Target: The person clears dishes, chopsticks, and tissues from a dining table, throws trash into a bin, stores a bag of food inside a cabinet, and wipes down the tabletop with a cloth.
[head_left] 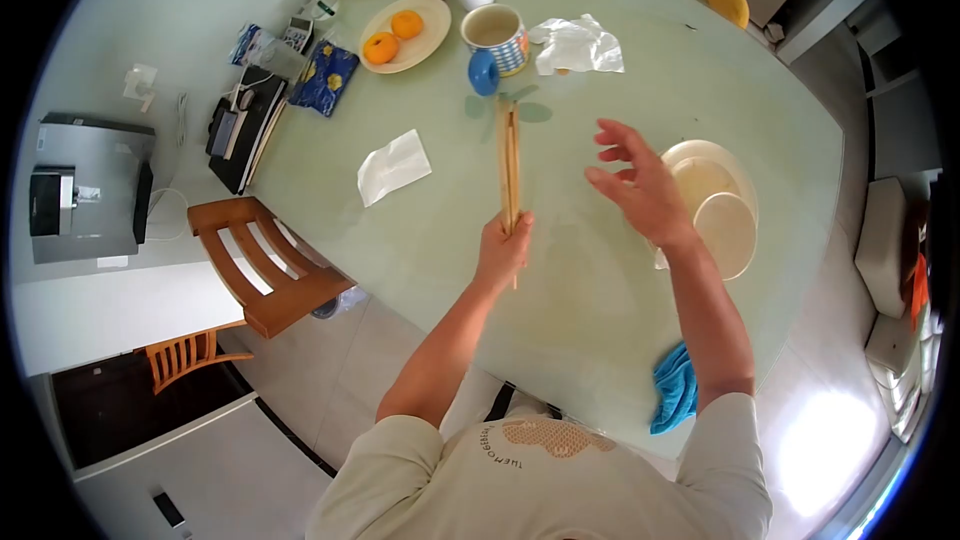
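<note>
Clasping a bundle of chopsticks [510,160], the person's left grip [502,252] is curled closed around them near their lower end, thumb laid along the top. Most of their length runs out beyond the fingers, and just a short stub pokes out below the fist, on the side nearer the person's body. The bundle hangs over the middle of the bench [450,280].

They look like plain pale wood, straight and slim, pressed side by side with darker lines between them; I can't make out how many there are. The long axis runs almost straight away from the person's chest, the far ends leaning a touch to the left and aimed at the checked mug [511,48] with the blue handle. Whether they sit level or tip upward I can't tell from here.

The right grip [647,195] has nothing in it: fingers loosely bent and well apart from the thumb, turned toward the chopsticks but clear of them. Just beside that hand are a plate [742,168] and a pale bowl [727,237].
</note>
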The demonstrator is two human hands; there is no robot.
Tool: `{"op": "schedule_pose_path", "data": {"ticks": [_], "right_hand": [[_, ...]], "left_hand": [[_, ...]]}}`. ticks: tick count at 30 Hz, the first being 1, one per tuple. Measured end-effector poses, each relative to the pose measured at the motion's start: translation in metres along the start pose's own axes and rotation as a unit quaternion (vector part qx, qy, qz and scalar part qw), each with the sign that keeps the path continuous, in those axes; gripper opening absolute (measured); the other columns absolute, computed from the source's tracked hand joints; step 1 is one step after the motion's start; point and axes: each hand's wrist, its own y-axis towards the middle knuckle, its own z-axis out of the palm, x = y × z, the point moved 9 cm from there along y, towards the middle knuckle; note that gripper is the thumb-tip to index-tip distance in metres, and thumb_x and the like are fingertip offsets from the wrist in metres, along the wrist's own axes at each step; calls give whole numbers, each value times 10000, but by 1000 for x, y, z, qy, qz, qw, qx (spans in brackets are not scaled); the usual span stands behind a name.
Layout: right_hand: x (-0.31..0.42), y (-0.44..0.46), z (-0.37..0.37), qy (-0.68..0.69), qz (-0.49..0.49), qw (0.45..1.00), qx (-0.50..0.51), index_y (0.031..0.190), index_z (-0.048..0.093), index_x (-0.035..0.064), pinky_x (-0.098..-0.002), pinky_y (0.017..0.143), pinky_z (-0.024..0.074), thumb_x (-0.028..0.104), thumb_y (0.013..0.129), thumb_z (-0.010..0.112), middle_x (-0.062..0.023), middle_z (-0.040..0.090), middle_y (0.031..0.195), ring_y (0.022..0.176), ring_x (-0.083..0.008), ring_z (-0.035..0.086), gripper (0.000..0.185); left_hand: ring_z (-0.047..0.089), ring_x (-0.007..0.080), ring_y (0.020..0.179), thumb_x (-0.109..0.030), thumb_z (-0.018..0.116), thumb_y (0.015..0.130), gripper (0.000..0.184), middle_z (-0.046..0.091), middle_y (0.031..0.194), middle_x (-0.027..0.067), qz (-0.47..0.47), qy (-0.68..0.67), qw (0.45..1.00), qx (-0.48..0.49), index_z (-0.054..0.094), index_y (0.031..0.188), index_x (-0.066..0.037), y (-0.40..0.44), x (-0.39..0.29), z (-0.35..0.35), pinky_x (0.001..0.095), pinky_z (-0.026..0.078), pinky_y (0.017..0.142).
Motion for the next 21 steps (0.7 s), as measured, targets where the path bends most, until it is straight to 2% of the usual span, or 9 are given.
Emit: {"op": "schedule_pose_path", "data": {"ticks": [2, 7, 11, 13, 15, 16, 17, 19, 21], "right_hand": [[-7, 11, 33, 10, 18, 999, 32, 1262, 463, 51, -312, 795, 463, 262, 800, 670, -76, 557, 1135, 998, -175, 540, 548], [-45, 36, 125, 48, 91, 984, 146, 1222, 497, 21, -296, 772, 466, 300, 816, 645, -62, 595, 1000, 893, -157, 567, 514], [-47, 70, 169, 35, 136, 978, 156, 1229, 488, 15, -289, 736, 470, 299, 821, 636, -56, 599, 964, 865, -142, 573, 518], [-51, 108, 197, 135, 195, 959, 152, 1281, 433, 18, -265, 731, 453, 261, 859, 574, -56, 584, 1044, 886, -130, 565, 507], [-55, 149, 218, 159, 200, 961, 103, 1298, 403, 14, -270, 720, 456, 258, 863, 568, -66, 585, 1044, 876, -135, 569, 525], [-57, 167, 226, 187, 207, 959, 58, 1316, 372, 9, -275, 710, 459, 254, 868, 562, -77, 585, 1044, 865, -141, 574, 545], [-57, 184, 236, 187, 203, 960, 55, 1316, 372, 9, -275, 710, 459, 254, 868, 562, -77, 585, 1044, 865, -141, 574, 545], [-65, 208, 250, 194, 237, 952, -4, 1322, 353, 8, -274, 683, 469, 250, 877, 549, -93, 583, 1042, 847, -146, 580, 543], [-69, 228, 266, 214, 245, 946, -19, 1309, 370, 7, -272, 663, 474, 245, 878, 549, -94, 586, 1035, 838, -147, 584, 524]], "left_hand": [[347, 41, 411, -370, 534, 914, 346, 369, 506, -45, 10, 2, 1000, -28, 436, 728, -96, 0, 14, -34, 228, 350, 378], [361, 52, 414, -386, 541, 908, 391, 375, 504, -43, -7, 5, 998, -55, 417, 665, -105, 2, 27, -111, 235, 352, 379], [371, 62, 416, -373, 545, 906, 417, 368, 491, -37, 6, -21, 997, -75, 407, 614, -109, 18, 25, -156, 243, 350, 389], [377, 67, 398, -371, 546, 907, 424, 377, 485, -33, 14, -39, 995, -85, 405, 610, -103, 28, 23, -182, 242, 353, 376], [383, 71, 380, -370, 547, 907, 432, 387, 480, -28, 26, -58, 994, -93, 403, 606, -97, 41, 23, -203, 242, 357, 362], [405, 81, 385, -362, 560, 899, 431, 407, 484, -19, 24, 5, 993, -112, 415, 601, -86, 45, 21, -216, 253, 358, 364], [426, 91, 390, -355, 572, 891, 431, 428, 488, -11, 23, 67, 989, -132, 426, 597, -76, 50, 20, -228, 264, 358, 367], [442, 98, 387, -336, 573, 890, 416, 443, 495, -4, 22, 55, 988, -141, 439, 608, -61, 60, 22, -240, 272, 363, 362], [457, 104, 384, -317, 575, 889, 401, 458, 501, 3, 17, 42, 987, -152, 452, 619, -47, 63, 25, -246, 279, 367, 357]]}}
